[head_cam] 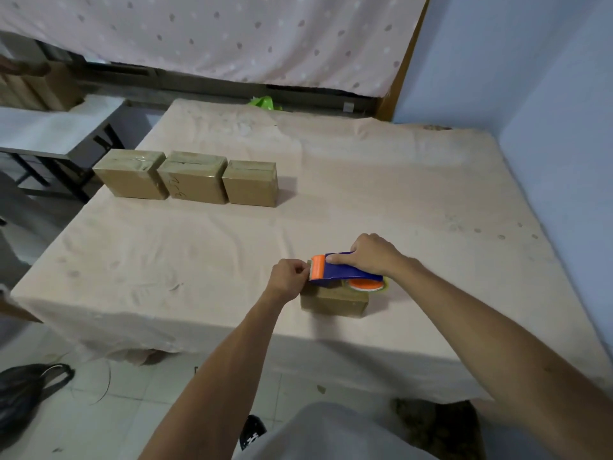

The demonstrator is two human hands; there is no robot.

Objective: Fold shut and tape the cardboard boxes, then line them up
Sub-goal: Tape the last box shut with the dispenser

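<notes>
Pinching at the toothed orange cutter (317,267), the left hand (288,277) has thumb and forefinger closed tight on what I take to be the tape end; the strip itself is too clear to see. The right hand (371,257) is wrapped over the blue tape dispenser (345,271), thumb along its near side, holding it just above a small cardboard box (334,304). This box sits close to the near edge of the cloth-covered table (381,180). Three taped boxes (195,180) stand in a row, sides touching, at the far left.

Risks: neither hand steadies the box, so a pull on the tape could drag it askew or toward the edge. The fingertips sit right at the teeth and could be nicked. A loose tape end may fold back on itself or go down crooked.

Hidden: the box top lies under the dispenser, so flaps and seam cannot be judged. The tape roll (366,285) shows only in part.
</notes>
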